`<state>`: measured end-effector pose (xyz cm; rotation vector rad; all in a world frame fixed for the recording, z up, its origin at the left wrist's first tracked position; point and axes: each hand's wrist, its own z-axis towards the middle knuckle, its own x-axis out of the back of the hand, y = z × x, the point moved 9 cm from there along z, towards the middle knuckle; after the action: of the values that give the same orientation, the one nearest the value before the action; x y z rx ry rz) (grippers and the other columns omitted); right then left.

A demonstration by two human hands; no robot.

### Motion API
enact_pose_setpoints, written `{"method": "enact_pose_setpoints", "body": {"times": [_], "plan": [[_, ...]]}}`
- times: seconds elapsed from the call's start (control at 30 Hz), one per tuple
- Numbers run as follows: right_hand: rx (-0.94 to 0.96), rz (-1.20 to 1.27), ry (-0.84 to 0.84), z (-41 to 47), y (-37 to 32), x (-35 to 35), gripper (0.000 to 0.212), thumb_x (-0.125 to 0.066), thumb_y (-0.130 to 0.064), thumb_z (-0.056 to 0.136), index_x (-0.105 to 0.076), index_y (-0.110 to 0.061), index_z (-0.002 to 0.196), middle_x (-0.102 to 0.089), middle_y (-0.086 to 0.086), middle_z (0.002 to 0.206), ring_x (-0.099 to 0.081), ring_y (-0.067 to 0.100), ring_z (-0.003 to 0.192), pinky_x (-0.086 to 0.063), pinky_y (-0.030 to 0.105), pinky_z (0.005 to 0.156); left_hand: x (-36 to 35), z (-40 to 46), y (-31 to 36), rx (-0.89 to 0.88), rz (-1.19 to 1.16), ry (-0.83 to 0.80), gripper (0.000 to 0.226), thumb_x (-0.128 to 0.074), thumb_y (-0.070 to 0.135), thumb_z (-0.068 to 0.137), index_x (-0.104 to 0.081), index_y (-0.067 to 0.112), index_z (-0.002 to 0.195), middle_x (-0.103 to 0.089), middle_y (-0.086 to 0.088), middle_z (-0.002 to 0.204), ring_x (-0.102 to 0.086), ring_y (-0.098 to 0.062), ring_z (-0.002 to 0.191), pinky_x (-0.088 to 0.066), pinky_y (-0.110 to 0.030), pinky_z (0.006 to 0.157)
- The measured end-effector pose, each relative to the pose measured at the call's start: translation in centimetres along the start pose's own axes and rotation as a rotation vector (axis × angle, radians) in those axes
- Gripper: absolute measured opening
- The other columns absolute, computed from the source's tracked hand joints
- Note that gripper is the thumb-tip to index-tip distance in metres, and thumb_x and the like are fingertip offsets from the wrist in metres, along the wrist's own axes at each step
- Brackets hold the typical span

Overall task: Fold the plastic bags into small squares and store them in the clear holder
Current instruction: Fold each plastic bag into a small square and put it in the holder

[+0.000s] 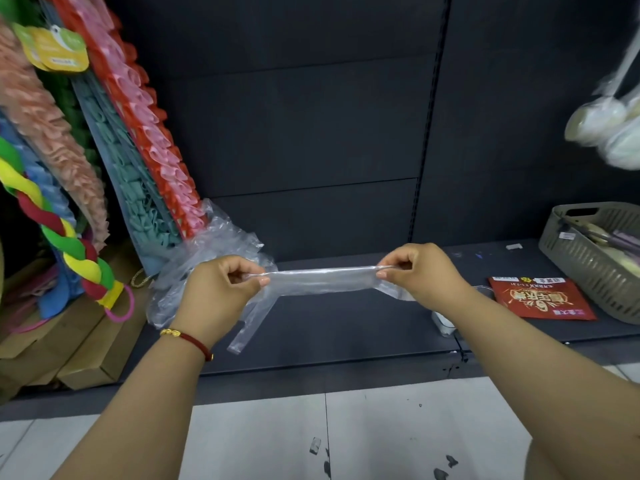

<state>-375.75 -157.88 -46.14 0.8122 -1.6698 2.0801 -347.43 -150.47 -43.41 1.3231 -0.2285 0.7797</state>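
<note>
My left hand (221, 285) and right hand (415, 271) each pinch an end of a clear bag (322, 280), stretched into a strip above the dark shelf (346, 327). More bags (207, 244) lie crumpled behind (edges indistinct); the grey basket (595, 268) is cut off at right.

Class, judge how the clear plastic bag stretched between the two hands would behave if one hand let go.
The bag would probably flop down: its loose handle already dangles below the left hand. It looks thin and very light, held by pinches alone, the right hand included.
</note>
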Motion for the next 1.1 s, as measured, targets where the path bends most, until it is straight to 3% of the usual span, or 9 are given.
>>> {"method": "enact_pose_setpoints", "body": {"times": [0.17, 0.27, 0.4, 0.5, 0.6, 0.7, 0.8, 0.9, 1.1], "plan": [[-0.054, -0.113, -0.217, -0.3, 1.4, -2.5, 0.019, -0.074, -0.025, 0.086, -0.066, -0.028, 0.069, -0.058, -0.012, 0.088, -0.058, 0.006, 0.079, -0.039, 0.015, 0.066, -0.7, 0.3, -1.0, 0.122, -0.336, -0.103, 0.019, -0.071, 0.009, 0.086, -0.065, 0.019, 0.071, -0.069, 0.007, 0.091, -0.062, -0.007, 0.085, -0.045, -0.022, 0.079], [-0.134, -0.053, -0.365, -1.6, 2.1, -4.6, 0.011, -0.075, -0.023, 0.084, -0.070, -0.023, 0.074, -0.068, -0.012, 0.076, -0.060, 0.000, 0.070, -0.043, 0.012, 0.064, -1.5, 0.1, -0.5, 0.159, -0.503, -0.117, 0.019, -0.065, 0.004, 0.090, -0.062, 0.015, 0.075, -0.065, 0.005, 0.062, -0.059, -0.008, 0.060, -0.052, -0.030, 0.071], [-0.172, -0.058, -0.537, -3.1, 2.4, -7.3, 0.012, -0.077, -0.022, 0.082, -0.070, -0.024, 0.072, -0.067, -0.014, 0.069, -0.060, 0.004, 0.069, -0.047, 0.020, 0.071, -1.3, 0.2, 0.7, 0.114, -0.454, 0.009, 0.016, -0.071, 0.003, 0.085, -0.064, 0.016, 0.079, -0.070, 0.002, 0.064, -0.062, -0.010, 0.059, -0.055, -0.026, 0.061], [-0.173, -0.025, -0.621, -3.9, 1.8, -8.7, 0.011, -0.078, -0.028, 0.080, -0.069, -0.028, 0.075, -0.065, -0.019, 0.067, -0.060, 0.002, 0.072, -0.046, 0.022, 0.078, -2.0, 0.3, 1.7, 0.075, -0.419, -0.054, 0.017, -0.073, 0.003, 0.084, -0.067, 0.019, 0.088, -0.072, -0.001, 0.070, -0.065, -0.011, 0.063, -0.055, -0.027, 0.063], [-0.160, 0.195, -0.599, -4.2, -0.1, -9.1, 0.016, -0.076, -0.030, 0.083, -0.071, -0.024, 0.097, -0.072, -0.013, 0.087, -0.066, 0.004, 0.086, -0.050, 0.020, 0.083, -3.4, -0.1, 3.1, -0.007, -0.306, -0.184, 0.023, -0.073, 0.003, 0.083, -0.067, 0.023, 0.095, -0.072, 0.002, 0.069, -0.065, -0.008, 0.064, -0.055, -0.028, 0.067], [-0.108, 0.281, -0.490, -3.6, -1.5, -8.8, 0.015, -0.076, -0.020, 0.084, -0.073, -0.008, 0.092, -0.074, 0.003, 0.093, -0.068, 0.011, 0.084, -0.054, 0.028, 0.086, -4.3, -0.3, 4.0, -0.040, -0.302, -0.224, 0.028, -0.073, 0.001, 0.082, -0.066, 0.023, 0.098, -0.074, 0.001, 0.072, -0.066, -0.010, 0.068, -0.054, -0.028, 0.068], [-0.110, 0.362, -0.385, -3.2, -1.6, -8.2, 0.010, -0.077, -0.013, 0.082, -0.073, -0.004, 0.085, -0.074, 0.005, 0.086, -0.068, 0.012, 0.079, -0.056, 0.030, 0.085, -4.6, -0.1, 3.0, 0.113, -0.663, -0.130, 0.039, -0.071, 0.005, 0.084, -0.056, 0.018, 0.118, -0.074, 0.000, 0.086, -0.068, -0.011, 0.078, -0.055, -0.029, 0.074], [-0.129, 0.440, -0.321, -2.9, -1.3, -7.8, 0.007, -0.077, -0.012, 0.082, -0.073, -0.007, 0.083, -0.074, 0.006, 0.084, -0.069, 0.017, 0.081, -0.057, 0.035, 0.088, -7.7, -1.4, 2.8, 0.297, -1.090, -0.243, 0.045, -0.073, 0.021, 0.083, -0.053, 0.007, 0.121, -0.066, -0.006, 0.099, -0.065, -0.020, 0.093, -0.057, -0.036, 0.084], [-0.139, 0.387, -0.316, -3.1, -1.2, -7.8, 0.008, -0.080, -0.014, 0.079, -0.072, -0.011, 0.078, -0.073, 0.005, 0.082, -0.067, 0.014, 0.076, -0.057, 0.031, 0.082, -9.7, -2.6, 2.9, 0.353, -0.869, -0.169, 0.016, -0.051, 0.013, 0.100, -0.066, 0.007, 0.100, -0.074, -0.009, 0.100, -0.073, -0.021, 0.094, -0.058, -0.040, 0.083]]}}
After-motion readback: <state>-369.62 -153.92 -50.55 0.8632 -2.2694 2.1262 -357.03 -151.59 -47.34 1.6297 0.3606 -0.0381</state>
